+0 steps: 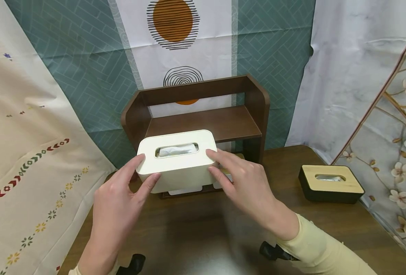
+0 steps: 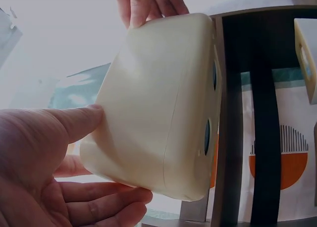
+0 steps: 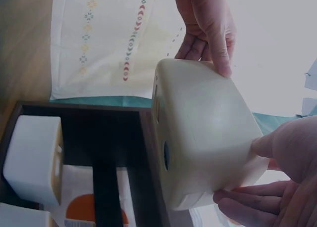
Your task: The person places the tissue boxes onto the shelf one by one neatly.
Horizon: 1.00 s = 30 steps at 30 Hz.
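A cream tissue box [image 1: 177, 164] with a slot in its lid is held level in the air, just in front of a dark brown wooden shelf [image 1: 206, 122]. My left hand [image 1: 134, 175] grips its left end, thumb on the top edge and fingers on the front. My right hand [image 1: 223, 168] grips the right end the same way. In the left wrist view the cream tissue box [image 2: 158, 103] fills the middle, with my left hand [image 2: 44, 158] on its near end. The right wrist view shows the cream tissue box [image 3: 203, 133] held by my right hand [image 3: 282, 172].
A black tissue box with a wooden lid [image 1: 330, 183] sits on the brown table [image 1: 196, 225] at the right. White boxes [image 3: 34, 158] stand in the shelf's bottom compartment. Patterned cloths hang behind and on both sides.
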{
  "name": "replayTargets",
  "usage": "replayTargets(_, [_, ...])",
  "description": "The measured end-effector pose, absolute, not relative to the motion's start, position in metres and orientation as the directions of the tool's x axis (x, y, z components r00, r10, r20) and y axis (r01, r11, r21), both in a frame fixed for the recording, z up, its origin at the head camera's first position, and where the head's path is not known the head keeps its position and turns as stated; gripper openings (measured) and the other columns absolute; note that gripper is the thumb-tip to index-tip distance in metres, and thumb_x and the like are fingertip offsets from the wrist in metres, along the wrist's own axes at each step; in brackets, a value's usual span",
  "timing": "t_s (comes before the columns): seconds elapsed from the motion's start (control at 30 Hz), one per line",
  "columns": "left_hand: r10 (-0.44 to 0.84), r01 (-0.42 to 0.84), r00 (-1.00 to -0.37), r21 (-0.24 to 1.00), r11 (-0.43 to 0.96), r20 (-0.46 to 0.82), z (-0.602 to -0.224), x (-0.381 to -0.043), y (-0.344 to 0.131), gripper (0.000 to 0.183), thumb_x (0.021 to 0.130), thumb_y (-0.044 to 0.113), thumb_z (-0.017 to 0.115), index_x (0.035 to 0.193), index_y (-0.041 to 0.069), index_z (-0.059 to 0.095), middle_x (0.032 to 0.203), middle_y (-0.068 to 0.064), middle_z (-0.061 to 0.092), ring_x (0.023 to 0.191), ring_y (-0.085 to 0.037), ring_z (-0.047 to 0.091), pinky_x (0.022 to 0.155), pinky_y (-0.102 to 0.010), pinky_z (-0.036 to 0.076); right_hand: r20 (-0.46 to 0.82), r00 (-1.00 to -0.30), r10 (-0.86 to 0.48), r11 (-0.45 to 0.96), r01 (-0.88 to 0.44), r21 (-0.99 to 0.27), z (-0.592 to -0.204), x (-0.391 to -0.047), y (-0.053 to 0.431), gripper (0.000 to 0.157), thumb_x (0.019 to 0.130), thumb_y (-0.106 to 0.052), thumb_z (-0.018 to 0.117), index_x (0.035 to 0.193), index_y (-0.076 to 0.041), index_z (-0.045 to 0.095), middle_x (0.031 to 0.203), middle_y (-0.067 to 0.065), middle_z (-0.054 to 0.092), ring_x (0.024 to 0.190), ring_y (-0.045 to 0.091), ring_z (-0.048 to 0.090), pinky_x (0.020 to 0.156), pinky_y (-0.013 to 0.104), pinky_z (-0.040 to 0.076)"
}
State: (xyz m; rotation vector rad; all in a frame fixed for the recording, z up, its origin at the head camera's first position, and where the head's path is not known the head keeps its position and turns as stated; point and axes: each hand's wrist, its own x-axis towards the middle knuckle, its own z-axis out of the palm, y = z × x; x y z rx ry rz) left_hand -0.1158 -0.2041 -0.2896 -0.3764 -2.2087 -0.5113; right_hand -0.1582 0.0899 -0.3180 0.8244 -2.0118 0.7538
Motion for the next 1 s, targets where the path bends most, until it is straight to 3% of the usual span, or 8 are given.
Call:
replayTargets(0.2, [0.098, 0.449, -0.602, 0.234, 0.862, 0.793, -0.277, -0.13, -0.203, 0.055, 0.092, 0.029, 0.092, 0.14, 0.007, 0.073, 0.097, -0.014, 0.077, 0.068, -0.025, 0.061, 0.061, -0.054, 0.05, 0.854, -0.441, -0.277, 0.604, -0.771, -0.202, -0.301, -0.17, 0.091, 0.045, 0.1, -0.018, 0.085, 0.143, -0.012, 0.074, 0.132, 0.008, 0.079, 0.111, 0.023, 0.08, 0.065, 0.041, 0.064])
replayTargets(0.47, [0.07, 0.433, -0.626, 0.271, 0.859, 0.776, -0.262, -0.154, -0.201, 0.051, 0.098, 0.03, 0.088, 0.14, 0.006, 0.072, 0.09, -0.016, 0.073, 0.075, -0.031, 0.065, 0.063, -0.05, 0.048, 0.848, -0.454, -0.272, 0.614, -0.761, -0.21, -0.283, -0.191, 0.089, 0.039, 0.105, -0.021, 0.079, 0.143, -0.012, 0.074, 0.12, 0.004, 0.082, 0.076, 0.015, 0.074, 0.054, 0.033, 0.05])
replayTargets(0.67, [0.054, 0.426, -0.617, 0.276, 0.861, 0.785, -0.256, -0.169, -0.199, 0.047, 0.102, 0.032, 0.082, 0.141, 0.007, 0.071, 0.084, -0.015, 0.067, 0.063, -0.027, 0.054, 0.061, -0.05, 0.043, 0.856, -0.448, -0.259, 0.604, -0.767, -0.219, -0.275, -0.207, 0.087, 0.037, 0.107, -0.022, 0.077, 0.142, -0.011, 0.075, 0.115, 0.003, 0.082, 0.072, 0.015, 0.069, 0.054, 0.033, 0.047])
replayTargets(0.87, [0.026, 0.405, -0.638, 0.307, 0.861, 0.77, -0.253, -0.184, -0.199, 0.047, 0.104, 0.033, 0.08, 0.143, 0.008, 0.071, 0.081, -0.015, 0.064, 0.066, -0.032, 0.055, 0.062, -0.052, 0.043, 0.832, -0.494, -0.254, 0.617, -0.745, -0.253, -0.269, -0.222, 0.084, 0.037, 0.109, -0.023, 0.075, 0.144, -0.011, 0.074, 0.111, 0.003, 0.082, 0.074, 0.018, 0.068, 0.058, 0.036, 0.048])
replayTargets(1.0, [-0.002, 0.372, -0.667, 0.335, 0.866, 0.745, -0.251, -0.195, -0.198, 0.048, 0.106, 0.036, 0.077, 0.145, 0.01, 0.07, 0.081, -0.017, 0.064, 0.071, -0.038, 0.058, 0.066, -0.057, 0.046, 0.8, -0.543, -0.256, 0.65, -0.709, -0.274, -0.265, -0.232, 0.081, 0.037, 0.11, -0.025, 0.073, 0.145, -0.013, 0.074, 0.119, 0.004, 0.082, 0.077, 0.019, 0.071, 0.06, 0.038, 0.051])
